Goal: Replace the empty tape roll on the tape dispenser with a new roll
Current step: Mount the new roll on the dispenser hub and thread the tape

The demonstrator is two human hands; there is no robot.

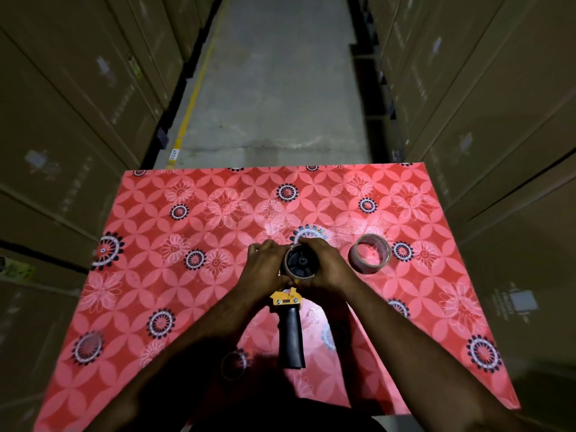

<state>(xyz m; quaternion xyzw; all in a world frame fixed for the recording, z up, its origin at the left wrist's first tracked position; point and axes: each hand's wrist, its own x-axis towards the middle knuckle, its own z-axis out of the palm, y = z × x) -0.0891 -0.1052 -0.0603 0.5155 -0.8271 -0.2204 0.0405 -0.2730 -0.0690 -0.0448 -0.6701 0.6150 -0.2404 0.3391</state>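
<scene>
A tape dispenser [288,319] with a yellow body and black handle lies on the red patterned table [187,232], handle toward me. On its black hub sits a brown cardboard tape core [299,260]. My left hand [265,266] grips the core's left side and my right hand [324,265] grips its right side and top. A clear tape roll [370,253] lies on the table just right of my right hand, untouched.
Stacks of cardboard boxes [78,104] wall in both sides of the table, with more boxes [498,120] on the right. A concrete aisle [274,88] with a yellow floor line runs beyond the table's far edge.
</scene>
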